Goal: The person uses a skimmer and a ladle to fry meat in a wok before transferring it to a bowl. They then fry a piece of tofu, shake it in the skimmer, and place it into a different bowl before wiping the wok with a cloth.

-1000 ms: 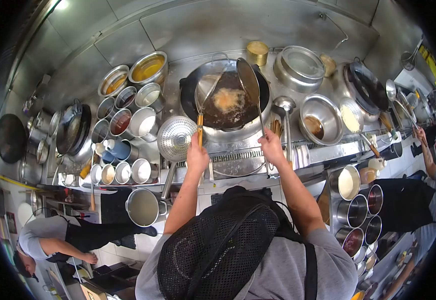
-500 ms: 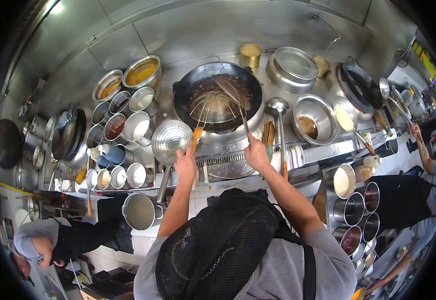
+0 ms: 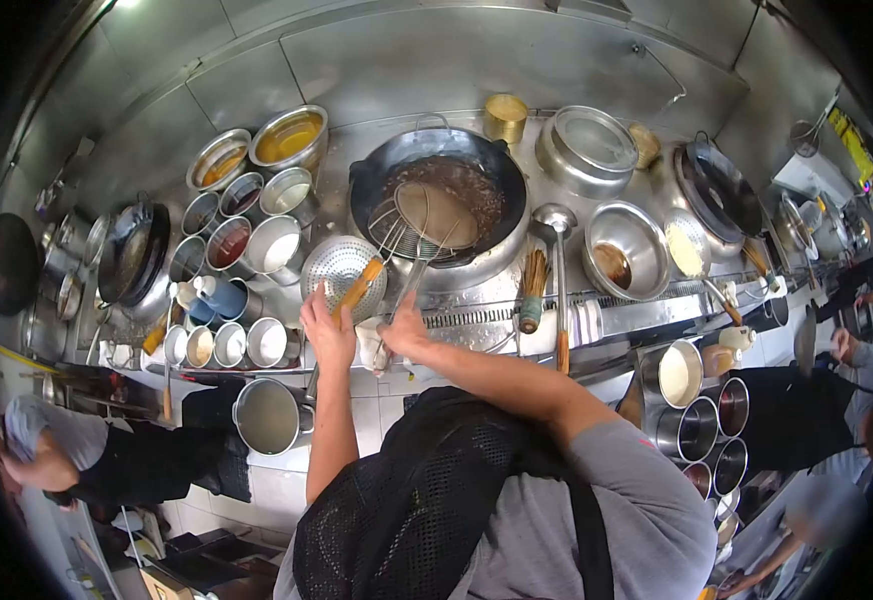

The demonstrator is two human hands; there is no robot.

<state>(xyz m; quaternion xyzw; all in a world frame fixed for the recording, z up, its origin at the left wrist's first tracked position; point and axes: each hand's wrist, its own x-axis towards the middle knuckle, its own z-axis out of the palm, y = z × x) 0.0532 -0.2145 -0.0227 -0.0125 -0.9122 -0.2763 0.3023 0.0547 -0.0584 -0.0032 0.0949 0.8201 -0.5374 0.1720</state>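
Observation:
My left hand (image 3: 328, 328) grips the wooden handle of a wire strainer (image 3: 388, 222), whose basket sits over the near left part of a black wok (image 3: 364, 178). Dark brown liquid with bits in it fills the wok's bottom. In my right hand (image 3: 404, 330) is the metal handle of a round fine-mesh skimmer (image 3: 436, 214). Its disc overlaps the wire basket in this view, above the liquid. A white cloth (image 3: 369, 345) hangs right by my right fingers. Partly under the wooden handle rests a large perforated ladle (image 3: 328, 258).
Left stand several metal pots of sauces and seasonings (image 3: 276, 245). On the right lie a long ladle (image 3: 556, 222), a bamboo brush (image 3: 534, 290) and a steel bowl (image 3: 651, 235). A lidded pot (image 3: 586, 150) stands behind. Co-workers stand at both sides, one at the left (image 3: 76, 440).
My right hand has swung left and nearer, bringing the skimmer's disc over the wire strainer. My left hand has shifted left and slightly nearer, drawing the strainer toward the wok's left rim.

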